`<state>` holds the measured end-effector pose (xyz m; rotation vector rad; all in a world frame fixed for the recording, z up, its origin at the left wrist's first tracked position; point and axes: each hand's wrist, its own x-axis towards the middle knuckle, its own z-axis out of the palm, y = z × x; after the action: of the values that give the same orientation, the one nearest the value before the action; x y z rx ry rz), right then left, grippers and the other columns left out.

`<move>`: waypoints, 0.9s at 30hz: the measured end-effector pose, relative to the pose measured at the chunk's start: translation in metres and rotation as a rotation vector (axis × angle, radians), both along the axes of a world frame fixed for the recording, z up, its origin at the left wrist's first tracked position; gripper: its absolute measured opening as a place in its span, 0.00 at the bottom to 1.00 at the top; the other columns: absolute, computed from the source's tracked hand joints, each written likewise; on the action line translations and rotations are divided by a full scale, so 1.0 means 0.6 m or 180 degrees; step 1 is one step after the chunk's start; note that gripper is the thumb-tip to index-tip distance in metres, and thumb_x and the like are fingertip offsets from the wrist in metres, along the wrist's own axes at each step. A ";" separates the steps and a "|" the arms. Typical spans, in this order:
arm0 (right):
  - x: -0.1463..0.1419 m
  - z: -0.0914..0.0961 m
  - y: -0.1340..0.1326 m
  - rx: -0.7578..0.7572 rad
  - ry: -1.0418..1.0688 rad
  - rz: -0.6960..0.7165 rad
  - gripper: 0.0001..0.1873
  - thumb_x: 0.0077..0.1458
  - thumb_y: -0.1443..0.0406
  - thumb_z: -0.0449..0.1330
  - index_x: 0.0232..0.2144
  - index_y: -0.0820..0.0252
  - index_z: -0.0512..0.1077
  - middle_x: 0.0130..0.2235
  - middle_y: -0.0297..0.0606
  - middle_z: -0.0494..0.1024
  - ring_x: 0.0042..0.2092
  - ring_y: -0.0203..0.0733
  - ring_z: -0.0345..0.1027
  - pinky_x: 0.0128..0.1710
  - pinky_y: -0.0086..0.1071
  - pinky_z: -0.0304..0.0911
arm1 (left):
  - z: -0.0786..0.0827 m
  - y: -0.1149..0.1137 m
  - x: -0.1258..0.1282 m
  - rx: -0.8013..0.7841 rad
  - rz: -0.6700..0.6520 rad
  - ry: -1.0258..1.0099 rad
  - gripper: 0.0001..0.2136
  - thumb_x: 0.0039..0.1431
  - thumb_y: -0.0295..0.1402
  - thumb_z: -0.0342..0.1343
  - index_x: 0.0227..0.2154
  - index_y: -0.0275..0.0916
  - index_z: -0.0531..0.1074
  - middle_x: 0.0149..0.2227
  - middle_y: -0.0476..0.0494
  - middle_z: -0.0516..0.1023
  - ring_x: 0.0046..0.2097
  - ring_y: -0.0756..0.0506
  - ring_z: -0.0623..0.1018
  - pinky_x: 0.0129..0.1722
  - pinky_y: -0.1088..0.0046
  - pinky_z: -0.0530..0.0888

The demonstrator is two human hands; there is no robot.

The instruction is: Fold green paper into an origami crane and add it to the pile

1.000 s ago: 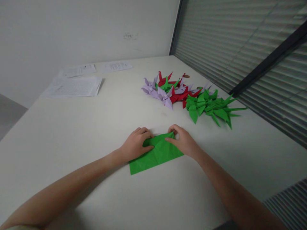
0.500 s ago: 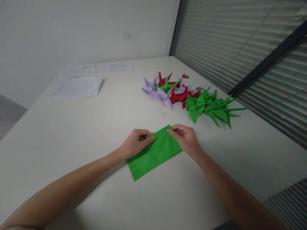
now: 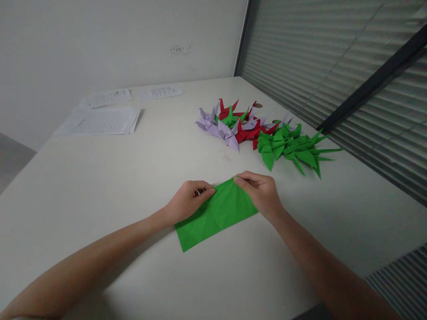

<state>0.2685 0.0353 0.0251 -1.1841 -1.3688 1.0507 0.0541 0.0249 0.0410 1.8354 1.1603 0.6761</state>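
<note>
A creased green sheet of origami paper (image 3: 216, 215), folded into a long rectangle, lies slanted just above or on the white table (image 3: 150, 275). My left hand (image 3: 190, 200) pinches its far edge near the middle, thumb on top and fingers behind. At the far right corner my right hand (image 3: 258, 191) grips the same paper between thumb and fingers. The fingertips behind the sheet are hidden. Beyond the right hand sits a group of green paper cranes (image 3: 293, 149).
Red paper cranes (image 3: 247, 133) and lilac paper cranes (image 3: 210, 122) are heaped beside the green ones. Printed sheets (image 3: 103, 121) lie at the back left, and another printed sheet (image 3: 165, 92) near the wall. Window blinds (image 3: 313, 58) border the table's right side.
The paper's right end now reaches slightly farther right and looks flatter. My right hand has shifted a little to the right; the left has hardly moved.
</note>
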 end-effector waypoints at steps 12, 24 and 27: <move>0.000 0.002 -0.002 0.0140 -0.0124 -0.0106 0.08 0.46 0.59 0.67 0.24 0.58 0.79 0.25 0.33 0.77 0.28 0.37 0.69 0.28 0.31 0.64 | 0.004 -0.001 0.002 -0.0055 0.0017 0.0004 0.13 0.61 0.37 0.50 0.29 0.36 0.76 0.28 0.47 0.77 0.30 0.50 0.72 0.27 0.77 0.66; -0.001 -0.011 0.004 0.0220 -0.0350 -0.0111 0.10 0.48 0.57 0.66 0.24 0.57 0.79 0.26 0.35 0.78 0.30 0.40 0.70 0.30 0.33 0.65 | -0.026 0.000 -0.001 0.0374 0.0292 0.0190 0.10 0.62 0.35 0.53 0.30 0.37 0.77 0.27 0.47 0.77 0.28 0.50 0.71 0.28 0.76 0.66; -0.001 -0.015 0.007 0.0242 -0.0335 -0.0146 0.09 0.48 0.58 0.65 0.24 0.57 0.79 0.26 0.35 0.79 0.30 0.40 0.71 0.30 0.33 0.65 | -0.032 0.001 -0.001 0.0425 0.0457 0.0029 0.08 0.60 0.34 0.56 0.29 0.37 0.77 0.27 0.48 0.77 0.27 0.51 0.71 0.29 0.76 0.67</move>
<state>0.2678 0.0397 0.0163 -1.2230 -1.4435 0.9073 0.0534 0.0256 0.0217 1.8794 1.2890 0.8457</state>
